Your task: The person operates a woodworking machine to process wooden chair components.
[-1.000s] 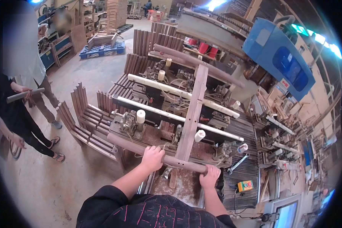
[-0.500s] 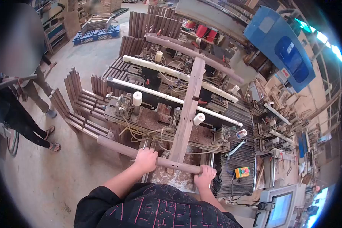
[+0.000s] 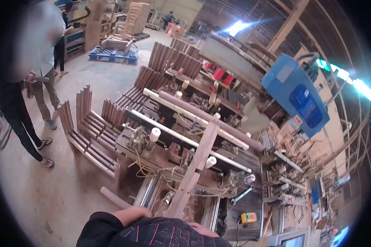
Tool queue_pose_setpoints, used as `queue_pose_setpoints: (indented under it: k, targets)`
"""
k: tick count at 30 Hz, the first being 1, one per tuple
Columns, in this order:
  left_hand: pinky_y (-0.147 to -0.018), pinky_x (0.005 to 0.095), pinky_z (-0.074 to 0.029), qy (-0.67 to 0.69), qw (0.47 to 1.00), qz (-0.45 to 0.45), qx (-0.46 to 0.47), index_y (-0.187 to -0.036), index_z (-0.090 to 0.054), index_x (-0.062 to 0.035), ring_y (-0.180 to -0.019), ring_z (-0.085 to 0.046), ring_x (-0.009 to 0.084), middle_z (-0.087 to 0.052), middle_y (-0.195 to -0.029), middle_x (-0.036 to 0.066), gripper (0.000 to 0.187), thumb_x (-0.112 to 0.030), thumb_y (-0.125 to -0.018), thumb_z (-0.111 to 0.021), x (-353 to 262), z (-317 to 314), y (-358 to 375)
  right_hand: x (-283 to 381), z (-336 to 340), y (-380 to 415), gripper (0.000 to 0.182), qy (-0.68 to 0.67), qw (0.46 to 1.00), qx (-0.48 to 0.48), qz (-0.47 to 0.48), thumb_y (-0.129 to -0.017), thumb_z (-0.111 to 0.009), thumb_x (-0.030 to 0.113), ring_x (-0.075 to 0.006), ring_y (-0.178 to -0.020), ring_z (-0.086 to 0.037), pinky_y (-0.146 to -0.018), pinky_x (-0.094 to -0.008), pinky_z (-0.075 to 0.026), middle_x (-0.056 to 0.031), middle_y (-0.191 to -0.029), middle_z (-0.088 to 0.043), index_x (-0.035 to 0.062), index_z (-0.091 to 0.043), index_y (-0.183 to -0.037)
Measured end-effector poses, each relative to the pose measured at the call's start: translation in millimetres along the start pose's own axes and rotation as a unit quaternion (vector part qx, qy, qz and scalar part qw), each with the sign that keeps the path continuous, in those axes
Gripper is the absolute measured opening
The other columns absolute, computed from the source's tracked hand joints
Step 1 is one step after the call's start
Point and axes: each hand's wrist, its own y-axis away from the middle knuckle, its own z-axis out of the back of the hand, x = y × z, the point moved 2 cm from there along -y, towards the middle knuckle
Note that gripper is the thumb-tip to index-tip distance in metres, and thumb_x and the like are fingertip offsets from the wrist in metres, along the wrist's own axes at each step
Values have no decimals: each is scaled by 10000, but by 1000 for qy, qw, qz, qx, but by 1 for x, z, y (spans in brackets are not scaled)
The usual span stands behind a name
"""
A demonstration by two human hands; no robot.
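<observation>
Wooden frame extending over the machine's white bars, in front of the person. Its long cross board points forward, away from the body, and leans rightward at the far end; the far rail slopes from upper left to lower right, and the near rail, roughly parallel, shows only its left end. The left forearm angles inward across this rail; of the right arm, only a bare strip appears. Chest and shirt obscure both hands, so their grip cannot be told.
</observation>
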Motion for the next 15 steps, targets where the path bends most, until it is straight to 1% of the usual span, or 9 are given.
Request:
queue_pose_setpoints:
  k: [1, 2, 3, 4, 6, 8, 10, 13, 15]
  targets:
    - [-951, 442, -479, -4, 1000, -2, -16, -1131, -698, -8, -1117, -643, 338, -694, -1168, 186, 525, -447, -855, -612, 27, 30, -1, 103, 12, 32, 514, -55, 998, -33, -19, -973, -583, 448, -208, -1021, -613, -884, -362, -481, -111, -1100, -671, 22, -596, -1259]
    - [-950, 436, -473, 5, 979, 115, 168, -1170, -669, 10, -1111, -635, 309, -681, -1208, 180, 532, -445, -902, -603, 85, -15, 5, 100, 20, 9, 514, -39, 999, -29, -14, -973, -583, 448, -208, -1021, -613, -884, -362, -481, -111, -1100, -671, 22, -596, -1259]
    - [-950, 431, -466, 20, 911, 229, 343, -1210, -641, 29, -1106, -627, 279, -668, -1247, 175, 541, -442, -949, -594, -12, 51, -14, 91, 31, -21, 396, -208, 975, -71, 7, -989, -565, 389, -166, -912, -595, -814, -325, -471, -64, -1046, -659, 53, -614, -1193]
    - [-950, 431, -466, 26, 914, 236, 329, -1210, -641, 29, -1106, -627, 279, -668, -1247, 175, 541, -442, -949, -594, -10, 45, -19, 87, 36, -41, 287, -374, 921, -106, 25, -1004, -546, 330, -124, -803, -578, -745, -288, -460, -18, -992, -648, 84, -631, -1128]
    - [-983, 426, -445, -34, 914, 224, 335, -1218, -643, 20, -1164, -595, 283, -657, -1263, 183, 553, -466, -963, -571, 0, 36, -18, 142, 49, -50, 313, -417, 891, -171, 55, -1002, -529, 391, -174, -838, -586, -787, -348, -472, -25, -1008, -645, 120, -618, -1132]
    - [-984, 429, -446, 58, 929, 193, 310, -1226, -641, 18, -1155, -598, 292, -651, -1272, 188, 558, -469, -965, -565, -19, 49, -17, 184, 53, -61, 466, -509, 845, -159, 40, -984, -516, 475, -279, -1152, -571, -1003, -462, -423, -95, -1200, -657, 103, -594, -1255]
    - [-963, 436, -460, 6, 930, 152, 335, -1207, -646, 28, -1119, -614, 282, -659, -1262, 181, 543, -448, -953, -587, -42, 71, -20, 212, 48, -62, 492, -588, 798, -119, 54, -968, -578, 456, -328, -1210, -567, -1084, -518, -395, -124, -1281, -630, 92, -569, -1299]
    - [-924, 427, -484, -24, 939, 173, 297, -1178, -652, 44, -1037, -630, 249, -691, -1199, 157, 499, -394, -942, -609, -19, 54, -4, 228, 35, -56, 490, -563, 808, -173, 24, -941, -652, 369, -326, -1155, -601, -992, -542, -484, -118, -1250, -641, 87, -538, -1325]
    - [-891, 415, -498, 161, 938, 137, 275, -1143, -663, 47, -958, -628, 219, -712, -1106, 140, 440, -341, -943, -610, 1, 44, 4, 215, 27, -63, 480, -549, 815, -181, 38, -937, -662, 341, -314, -1128, -613, -966, -525, -501, -113, -1230, -648, 84, -539, -1323]
